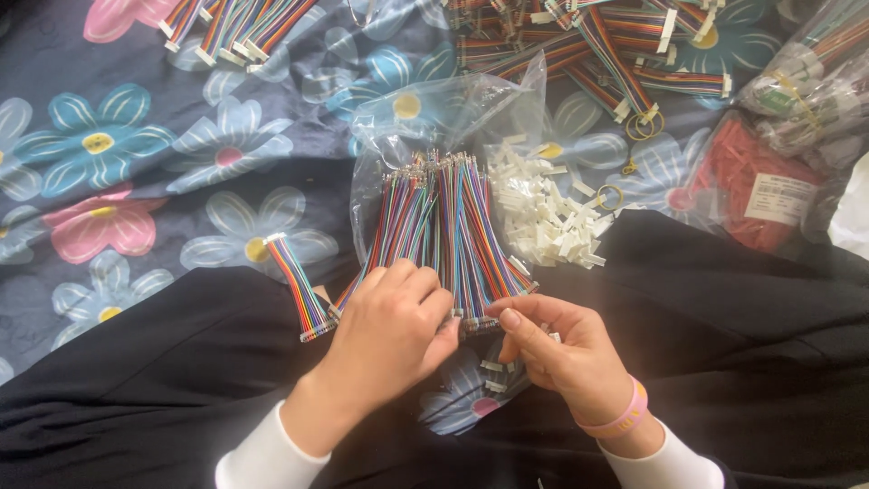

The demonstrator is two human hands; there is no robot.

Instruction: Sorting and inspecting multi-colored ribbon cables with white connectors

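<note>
The bundle of wires (444, 231) lies right in front of me on the flowered cloth (136, 181), a thick sheaf of thin strands in red, green, blue, purple and orange, fanned a little so that its far tips spread over a clear plastic bag (425, 113) and its near ends gather under my fingers. My left hand (389, 330) is curled over the near ends on the left side, fingers bent and pressed down on the strands. My right hand (557, 349) sits just beside it, thumb and forefinger pinched on the wire ends at the near right edge of the bundle; there is a pink band (625, 417) on that wrist. A single short ribbon of wires (299, 288) lies apart on the left, slanted, touching the edge of the black fabric (742, 317) that covers my lap. Just to the right of the bundle is a heap of small white plugs (548, 213), some spilling close to the strands. Beyond it, at the far side, lie more finished ribbons (615, 54) and two yellow rings (644, 125); a bag of red pieces (756, 181) sits at the far right. The open room is to the left, where the cloth lies bare between the lone ribbon and the ribbons at the top edge (235, 27); the right side is crowded.
</note>
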